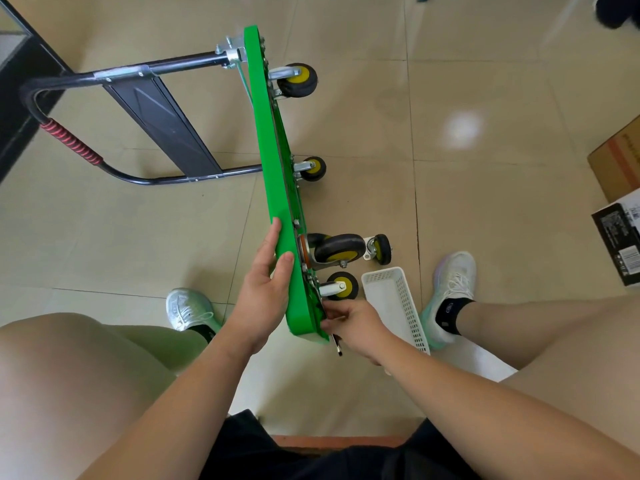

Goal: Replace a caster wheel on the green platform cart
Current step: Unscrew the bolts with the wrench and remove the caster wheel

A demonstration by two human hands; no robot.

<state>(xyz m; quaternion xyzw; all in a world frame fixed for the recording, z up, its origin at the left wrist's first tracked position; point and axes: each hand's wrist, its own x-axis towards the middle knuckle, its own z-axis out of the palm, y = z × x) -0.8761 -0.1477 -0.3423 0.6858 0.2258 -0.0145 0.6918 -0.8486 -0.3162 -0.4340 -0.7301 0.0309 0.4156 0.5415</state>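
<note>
The folded handle (69, 140) lies on the floor (485, 188) at far left, propping the green platform cart (273, 174) on its long edge so the casters face right and can be reached; the left hand (265, 285) is wrapped over the deck's near edge, its grip closed on the cart, apparently to keep it from tipping; the right hand (353, 323) pinches a slim metal tool (337, 344) against the underside beside the nearest mounted caster (341, 285), probably working its fasteners; a loose caster wheel (379, 249) rests on the floor just beyond; a white basket (398, 306) sits beside, likely for small hardware.
</note>
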